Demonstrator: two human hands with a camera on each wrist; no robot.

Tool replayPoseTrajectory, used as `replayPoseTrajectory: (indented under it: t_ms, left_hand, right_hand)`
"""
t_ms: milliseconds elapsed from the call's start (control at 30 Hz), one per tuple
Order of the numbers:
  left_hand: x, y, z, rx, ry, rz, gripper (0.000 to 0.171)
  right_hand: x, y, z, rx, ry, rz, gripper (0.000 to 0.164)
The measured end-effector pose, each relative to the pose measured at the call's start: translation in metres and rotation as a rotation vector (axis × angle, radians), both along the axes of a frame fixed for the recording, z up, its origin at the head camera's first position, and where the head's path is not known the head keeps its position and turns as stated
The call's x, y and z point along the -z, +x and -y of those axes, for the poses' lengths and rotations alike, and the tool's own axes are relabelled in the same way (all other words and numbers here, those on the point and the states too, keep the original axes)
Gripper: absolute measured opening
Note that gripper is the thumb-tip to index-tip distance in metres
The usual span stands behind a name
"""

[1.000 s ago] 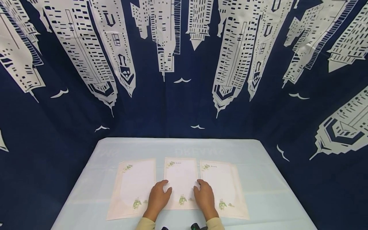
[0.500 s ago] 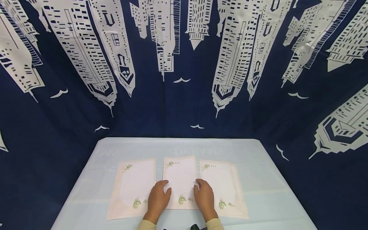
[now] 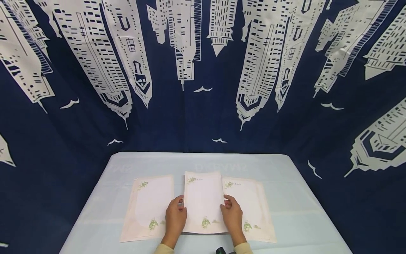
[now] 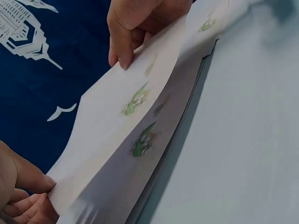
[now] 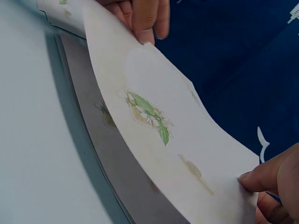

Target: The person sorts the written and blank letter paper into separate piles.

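A pale sheet of decorated paper point(image 3: 203, 201), with a green floral print, is raised above the middle stack. My left hand point(image 3: 175, 217) pinches its left edge between thumb and fingers. At the opposite edge, my right hand point(image 3: 232, 215) pinches it the same way. Both wrist views show the sheet bowed between the hands, with a gap over a matching lower sheet point(image 4: 152, 144) on the table. To the left lies a pile of similar paper point(image 3: 152, 201), and another pile point(image 3: 250, 201) lies on the right, partly overlapped by my right hand.
The table point(image 3: 95, 218) has a pale blue-white cover. Beyond it hangs a dark blue curtain point(image 3: 171, 123) printed with white buildings and birds. A dark cylindrical object point(image 3: 220, 250) shows at the bottom edge, near my right sleeve.
The top middle sheet has come up off the stack, with a shadow now below its near edge. My hands went from resting at its sides to pinching both edges.
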State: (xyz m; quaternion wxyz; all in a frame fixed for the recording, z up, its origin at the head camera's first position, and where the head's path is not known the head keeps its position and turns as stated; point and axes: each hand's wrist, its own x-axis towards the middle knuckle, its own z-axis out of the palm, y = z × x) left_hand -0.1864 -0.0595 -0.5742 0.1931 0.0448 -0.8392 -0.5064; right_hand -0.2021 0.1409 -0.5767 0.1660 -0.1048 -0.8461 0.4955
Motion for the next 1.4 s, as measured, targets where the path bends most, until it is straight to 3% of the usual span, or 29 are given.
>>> replayPoseTrajectory:
  t_ms: [133, 267, 800, 1033, 1233, 1400]
  left_hand:
    - [0.002, -0.001, -0.007, 0.037, 0.072, 0.052, 0.049]
    - [0.006, -0.004, -0.016, 0.089, 0.099, 0.085, 0.040]
    - [0.003, -0.016, -0.078, 0.253, 0.092, 0.056, 0.030]
    - [0.006, -0.016, -0.096, 0.304, 0.059, 0.050, 0.033]
    - [0.010, -0.022, -0.108, 0.345, 0.017, 0.049, 0.031]
    - [0.012, -0.026, -0.112, 0.372, -0.041, 0.082, 0.016]
  right_hand:
    - [-0.002, 0.002, -0.014, 0.028, -0.007, 0.028, 0.034]
    - [-0.005, 0.004, -0.031, 0.054, -0.001, 0.053, 0.033]
    - [-0.005, 0.014, -0.101, 0.130, 0.069, 0.132, 0.031]
    - [-0.003, 0.017, -0.120, 0.202, 0.104, 0.164, 0.030]
    - [-0.004, 0.013, -0.124, 0.181, 0.148, 0.182, 0.028]
    - [-0.003, 0.009, -0.126, 0.190, 0.192, 0.209, 0.027]
